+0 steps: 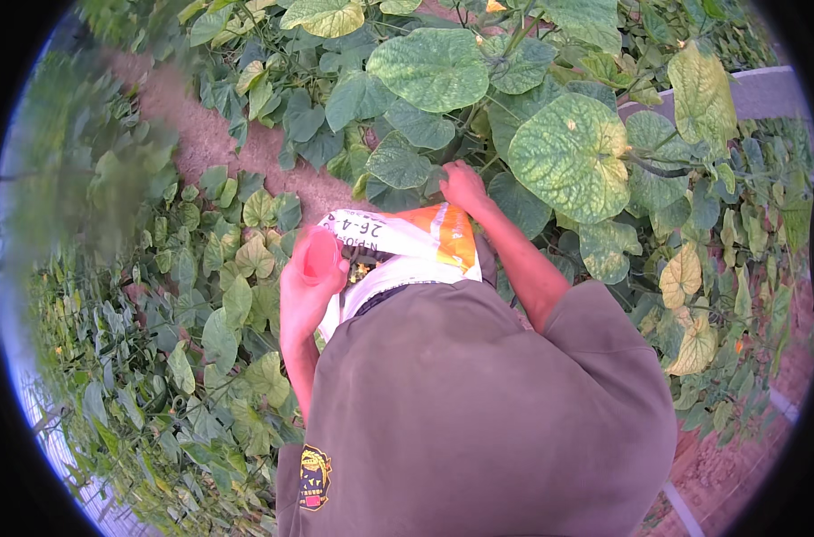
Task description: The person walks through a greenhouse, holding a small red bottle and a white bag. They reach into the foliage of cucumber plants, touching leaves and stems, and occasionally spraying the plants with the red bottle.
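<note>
My left hand (306, 288) grips a small translucent pinkish cup (316, 255), its round opening facing up towards the camera. Beside it, at my waist, is a white and orange woven sack (414, 268) bearing printed writing; its mouth gapes, and small yellowish bits, perhaps flowers, show inside. My right hand (462, 186) reaches past the sack's far edge into the foliage, against a plant stem and broad green leaves (399, 161). Its fingertips are partly hidden by leaves, so whether it holds anything cannot be told.
Dense vines with large leaves, some yellowing (571, 158), surround me on both sides. A strip of bare soil (212, 144) runs between the rows at upper left. A pale curved band (770, 94) crosses behind the leaves at upper right. Thin support lines run at lower right.
</note>
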The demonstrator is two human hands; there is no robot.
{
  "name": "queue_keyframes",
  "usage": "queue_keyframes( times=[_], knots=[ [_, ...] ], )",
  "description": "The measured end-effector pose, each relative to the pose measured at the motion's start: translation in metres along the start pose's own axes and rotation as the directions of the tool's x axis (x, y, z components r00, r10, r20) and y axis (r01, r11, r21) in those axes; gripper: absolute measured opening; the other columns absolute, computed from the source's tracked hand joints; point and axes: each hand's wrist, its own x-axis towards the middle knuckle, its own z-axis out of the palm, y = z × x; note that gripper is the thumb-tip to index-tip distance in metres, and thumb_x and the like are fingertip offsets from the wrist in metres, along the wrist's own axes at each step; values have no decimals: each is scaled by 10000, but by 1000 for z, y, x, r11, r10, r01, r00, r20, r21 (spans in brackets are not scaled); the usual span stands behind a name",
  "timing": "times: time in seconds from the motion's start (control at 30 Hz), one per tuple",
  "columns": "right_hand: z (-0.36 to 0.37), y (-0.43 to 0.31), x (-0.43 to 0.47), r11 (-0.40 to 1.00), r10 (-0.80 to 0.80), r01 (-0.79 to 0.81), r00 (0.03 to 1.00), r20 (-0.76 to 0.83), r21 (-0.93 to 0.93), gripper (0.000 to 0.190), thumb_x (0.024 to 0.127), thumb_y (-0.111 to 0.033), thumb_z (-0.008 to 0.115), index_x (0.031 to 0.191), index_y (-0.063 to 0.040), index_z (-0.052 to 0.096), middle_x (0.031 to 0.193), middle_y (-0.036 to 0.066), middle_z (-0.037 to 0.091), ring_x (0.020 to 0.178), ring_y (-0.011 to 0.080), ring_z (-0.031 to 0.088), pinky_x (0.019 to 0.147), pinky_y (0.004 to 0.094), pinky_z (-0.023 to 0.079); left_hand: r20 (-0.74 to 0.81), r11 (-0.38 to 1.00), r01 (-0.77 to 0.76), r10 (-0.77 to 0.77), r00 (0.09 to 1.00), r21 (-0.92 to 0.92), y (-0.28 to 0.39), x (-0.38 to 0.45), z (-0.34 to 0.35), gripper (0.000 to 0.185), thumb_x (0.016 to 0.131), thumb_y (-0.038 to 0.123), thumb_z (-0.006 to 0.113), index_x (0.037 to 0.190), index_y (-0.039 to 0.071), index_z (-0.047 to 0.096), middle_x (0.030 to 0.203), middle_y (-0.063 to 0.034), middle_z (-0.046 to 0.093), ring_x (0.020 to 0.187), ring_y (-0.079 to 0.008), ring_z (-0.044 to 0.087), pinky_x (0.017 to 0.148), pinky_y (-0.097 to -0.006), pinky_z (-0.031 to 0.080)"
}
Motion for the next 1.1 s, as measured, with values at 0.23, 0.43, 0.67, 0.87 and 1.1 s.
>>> queue_keyframes(
  times=[0.23,0.43,0.67,0.87,1.1],
  knots=[
    [4,10,4,996,93,-91,990,111,-22,373,946,-265,729,1241,-40,696,1285,201,681,1201,413,668,1017,520,549,11,1000,15,-14,1000,-16,-2,15,-20,470,918,80,809,1348,-30,654,1210,-91,739,1146,-200,707,1038,-373,555],
    [-2,-9,3,980,157,-125,964,213,-156,372,956,-261,714,1249,-33,695,1301,210,682,1226,402,660,1039,515,548,58,1000,-11,11,998,8,0,57,-63,452,902,75,827,1319,-13,675,1192,-62,723,1079,-159,683,960,-340,563],
    [-102,-254,9,964,-255,253,967,19,86,258,972,-219,707,1147,-32,733,1140,177,719,1187,355,667,1005,497,538,123,993,-114,117,985,-30,-5,122,-148,434,927,109,822,1313,-11,666,1188,-69,738,1129,-160,699,939,-328,585],
    [-150,-322,98,920,-382,258,757,-530,-295,300,924,-131,760,1201,-28,708,1246,179,681,1206,375,649,1089,485,509,257,992,-114,98,962,49,10,169,-234,514,911,84,826,1374,-29,636,1247,-80,716,1167,-170,677,1042,-344,532],
    [-184,-267,37,823,249,-530,659,-710,-204,717,988,-237,744,1601,-40,431,1542,233,509,1335,383,612,1075,513,545,329,997,-79,72,941,7,17,205,-306,508,915,58,815,1383,-24,636,1276,-80,714,1179,-166,673,1055,-350,528]
  ],
)
